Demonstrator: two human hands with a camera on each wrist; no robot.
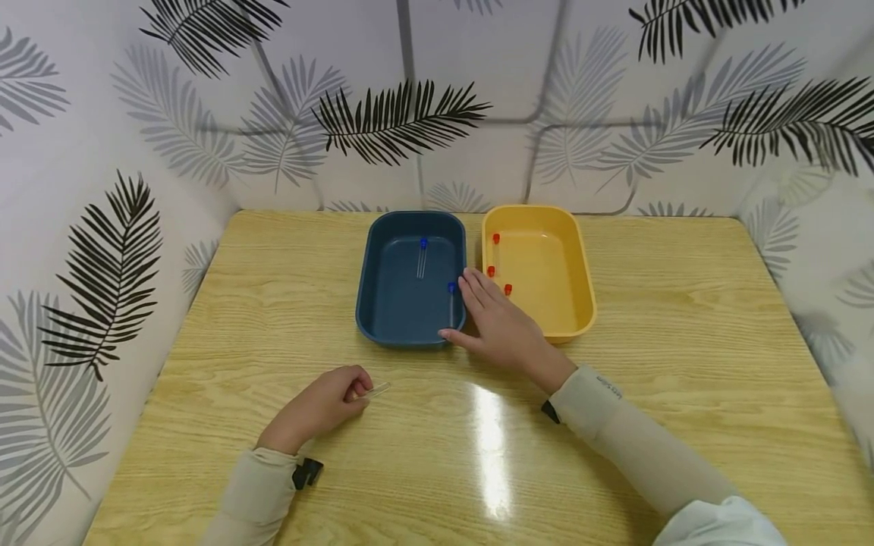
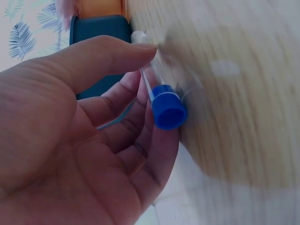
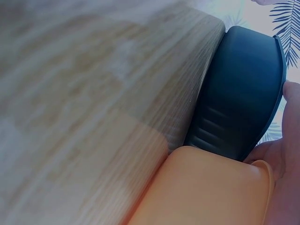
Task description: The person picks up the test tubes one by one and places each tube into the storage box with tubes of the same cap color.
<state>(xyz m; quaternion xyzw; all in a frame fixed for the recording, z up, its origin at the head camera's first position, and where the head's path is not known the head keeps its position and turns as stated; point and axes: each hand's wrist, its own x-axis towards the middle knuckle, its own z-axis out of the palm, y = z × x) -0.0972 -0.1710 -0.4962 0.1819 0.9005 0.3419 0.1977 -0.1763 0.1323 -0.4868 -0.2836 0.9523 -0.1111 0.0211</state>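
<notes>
My left hand (image 1: pixel 328 402) is low over the table, pinching a clear test tube (image 1: pixel 379 390) between thumb and fingers. Its blue cap (image 2: pixel 168 110) shows on the palm side in the left wrist view. At the right rim of a dark blue tray (image 1: pixel 366 280), my right hand (image 1: pixel 505 322) lies with fingers nearly straight and thumb spread over the near corner. Inside that tray are two tubes with blue caps: one tube (image 1: pixel 421 262) towards the back, another (image 1: pixel 451 303) beside the right hand. The right wrist view shows the tray (image 3: pixel 241 89) from outside, fingertips partly hidden.
Right of the blue tray stands a yellow tray (image 1: pixel 583 288) holding tubes with red caps (image 1: pixel 496 238), partly covered by the right hand. Both trays stand near the back of the wooden table (image 1: pixel 683 326). A leaf-patterned cloth (image 1: pixel 437 167) hangs behind.
</notes>
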